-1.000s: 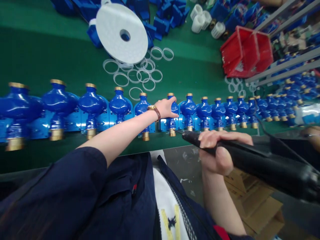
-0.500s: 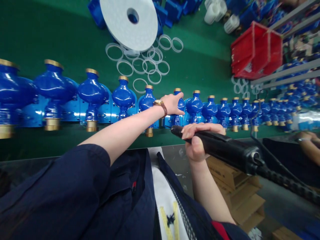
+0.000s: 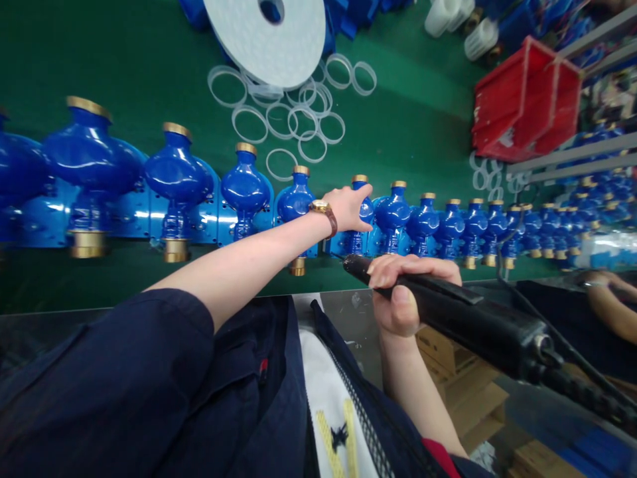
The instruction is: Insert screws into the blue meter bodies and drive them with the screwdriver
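Note:
My left hand, with a watch on its wrist, is closed around a glossy blue pump body with a brass ring on top. Thumb and fingers grip it from the left side. A black power screwdriver lies in my right hand, fingers wrapped round its barrel. Its thin tip points left at the lower edge of the gripped pump body. A corded end trails off to the lower right. More pump bodies with brass ends stand in a long row on both sides.
Behind the row, clear plastic rings lie scattered beside a large white disc on the green table. A red bin stands at the back right. Cardboard boxes sit below the edge; another person's arm shows at far right.
The view has shifted slightly, so the disc and rings sit higher and the bin farther right. Both hands keep their grips, and the screwdriver tip stays near the same pump body.

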Demonstrator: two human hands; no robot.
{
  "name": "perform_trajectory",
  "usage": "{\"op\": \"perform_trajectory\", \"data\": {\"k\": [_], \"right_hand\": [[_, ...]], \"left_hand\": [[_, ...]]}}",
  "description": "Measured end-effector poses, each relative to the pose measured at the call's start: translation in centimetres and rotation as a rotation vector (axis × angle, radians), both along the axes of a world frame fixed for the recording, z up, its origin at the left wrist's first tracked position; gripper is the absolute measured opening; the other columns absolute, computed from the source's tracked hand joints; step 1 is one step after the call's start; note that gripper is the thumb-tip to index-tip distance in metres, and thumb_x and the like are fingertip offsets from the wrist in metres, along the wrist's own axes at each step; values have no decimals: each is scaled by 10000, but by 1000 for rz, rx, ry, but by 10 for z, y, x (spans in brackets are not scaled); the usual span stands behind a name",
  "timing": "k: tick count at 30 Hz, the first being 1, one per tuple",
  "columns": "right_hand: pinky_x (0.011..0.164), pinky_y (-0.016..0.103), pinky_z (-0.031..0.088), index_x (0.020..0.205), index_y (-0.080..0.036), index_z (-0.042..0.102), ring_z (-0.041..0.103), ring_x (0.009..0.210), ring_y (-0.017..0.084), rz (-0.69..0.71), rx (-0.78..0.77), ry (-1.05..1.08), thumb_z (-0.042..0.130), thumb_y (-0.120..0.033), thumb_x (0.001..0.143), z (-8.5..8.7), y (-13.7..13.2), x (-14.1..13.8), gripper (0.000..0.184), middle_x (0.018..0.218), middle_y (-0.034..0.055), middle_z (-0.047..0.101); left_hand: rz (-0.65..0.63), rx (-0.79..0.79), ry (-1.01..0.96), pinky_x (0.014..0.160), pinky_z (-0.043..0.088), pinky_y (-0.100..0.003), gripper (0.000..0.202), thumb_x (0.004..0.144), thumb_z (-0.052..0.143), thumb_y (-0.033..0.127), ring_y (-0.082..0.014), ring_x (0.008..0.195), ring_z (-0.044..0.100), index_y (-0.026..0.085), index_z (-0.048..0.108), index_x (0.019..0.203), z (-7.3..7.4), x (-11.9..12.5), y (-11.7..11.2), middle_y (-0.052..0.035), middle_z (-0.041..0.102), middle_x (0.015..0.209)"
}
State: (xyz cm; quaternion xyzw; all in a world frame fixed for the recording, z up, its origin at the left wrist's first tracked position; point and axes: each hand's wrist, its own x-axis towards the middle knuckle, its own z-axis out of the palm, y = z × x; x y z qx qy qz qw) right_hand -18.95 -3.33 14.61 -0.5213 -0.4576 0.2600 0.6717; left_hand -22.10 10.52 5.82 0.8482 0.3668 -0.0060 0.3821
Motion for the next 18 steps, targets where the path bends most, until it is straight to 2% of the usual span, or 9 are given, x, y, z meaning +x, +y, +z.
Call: {"op": "perform_trajectory", "data": {"k": [6,11,18], "right_hand": [[488,286,470,853,-227,489,532,470,109,3,-27,-31,639,-268,695,-4,7,-6,222,564,-78,528],[474,280,465,836,-233,485,531,457,110,13,-61,-69,622,-291,690,-11,9,-6,208,548,-76,516],[516,286,481,812,-233,477,545,482,112,-53,-157,-156,617,-263,676,-20,7,-7,197,578,-61,531]], "left_hand": [[-17,-14,7,770,457,-356,761,631,643,601,-283,946,603,237,422,1262,0,-1,1,-109,607,1048],[-15,7,15,731,463,-352,745,624,629,621,-287,908,617,241,439,1236,-1,-1,1,-112,608,1031],[-29,45,54,736,453,-341,756,629,590,665,-283,902,622,259,424,1244,-4,-3,1,-101,616,1013]]}}
